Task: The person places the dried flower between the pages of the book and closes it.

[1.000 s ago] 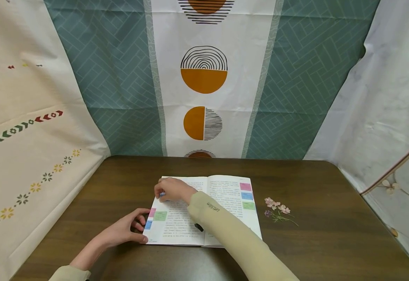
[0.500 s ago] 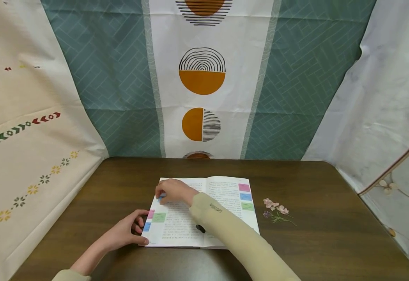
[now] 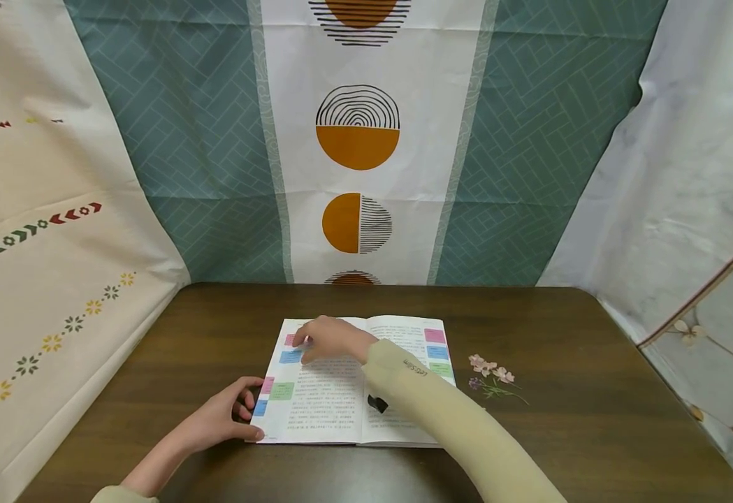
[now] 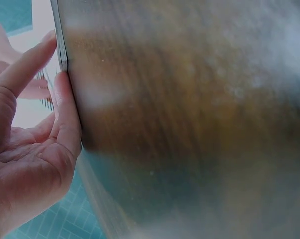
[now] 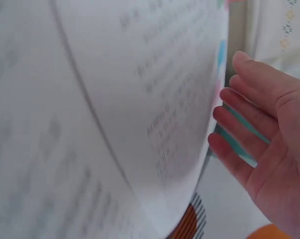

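An open book (image 3: 335, 398) lies on the brown table, text on both pages. My left hand (image 3: 221, 416) is at the book's lower left corner; in the left wrist view, its thumb (image 4: 43, 50) touches the page while the other fingers rest beside the edge. Over the upper left page hovers my right hand (image 3: 328, 340), fingers loosely bent and holding nothing. The right wrist view shows its fingers (image 5: 239, 134) spread. Near its fingertips are a pink sticky note (image 3: 290, 339) and a blue sticky note (image 3: 290, 357); below them is a green sticky note (image 3: 281, 391).
Pink (image 3: 434, 336), blue (image 3: 437, 353) and green sticky notes line the right page. Pink and blue tabs (image 3: 259, 408) sit on the left edge. Pink and purple flowers (image 3: 492, 372) lie right of the book. Patterned cloth (image 3: 215, 175) hangs behind the table (image 3: 580, 412).
My right hand has lifted from the blue sticky note and moved right, uncovering the blue and pink notes. My left hand stays at the book's corner. The head view has shifted slightly.
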Motion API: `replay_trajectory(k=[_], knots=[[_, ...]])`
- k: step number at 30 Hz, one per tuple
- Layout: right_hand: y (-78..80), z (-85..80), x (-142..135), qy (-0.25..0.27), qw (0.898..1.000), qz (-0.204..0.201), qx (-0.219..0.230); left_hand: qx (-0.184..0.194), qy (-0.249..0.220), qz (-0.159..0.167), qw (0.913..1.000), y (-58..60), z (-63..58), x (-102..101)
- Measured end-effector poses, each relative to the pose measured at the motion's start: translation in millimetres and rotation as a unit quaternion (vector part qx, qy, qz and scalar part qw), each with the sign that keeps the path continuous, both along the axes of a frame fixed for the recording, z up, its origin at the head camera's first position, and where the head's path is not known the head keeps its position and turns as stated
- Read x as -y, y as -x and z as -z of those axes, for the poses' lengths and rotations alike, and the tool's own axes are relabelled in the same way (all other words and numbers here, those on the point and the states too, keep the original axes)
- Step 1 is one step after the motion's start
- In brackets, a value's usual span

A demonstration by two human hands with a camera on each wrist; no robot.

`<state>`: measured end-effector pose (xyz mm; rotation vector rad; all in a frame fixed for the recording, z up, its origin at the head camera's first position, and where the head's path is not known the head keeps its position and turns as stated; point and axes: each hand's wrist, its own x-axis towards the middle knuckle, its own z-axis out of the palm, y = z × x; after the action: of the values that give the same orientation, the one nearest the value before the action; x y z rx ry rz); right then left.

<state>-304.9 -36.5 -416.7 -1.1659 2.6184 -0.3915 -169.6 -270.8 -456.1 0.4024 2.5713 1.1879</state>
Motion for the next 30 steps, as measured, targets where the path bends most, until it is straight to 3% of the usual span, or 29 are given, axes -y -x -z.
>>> replay_trajectory(k=[7,15,22,30], knots=[[2.9,-19.5,-32,0.011,0.999,0.029,0.010,0.000,0.002,-0.004,1.0000,-0.6,-0.3,0],[0.4,-44.7,-74,0.065,0.997,0.050,0.009,-0.001,0.002,-0.003,1.0000,-0.3,-0.4,0],[-2.5,-49.0,-109,0.092,0.992,0.089,-0.013,0.001,0.002,-0.003,1.0000,-1.0,-0.9,0],[-19.9,-44.5,-153,0.133,0.979,0.142,-0.059,0.000,0.002,-0.003,1.0000,-1.0,-1.8,-1]])
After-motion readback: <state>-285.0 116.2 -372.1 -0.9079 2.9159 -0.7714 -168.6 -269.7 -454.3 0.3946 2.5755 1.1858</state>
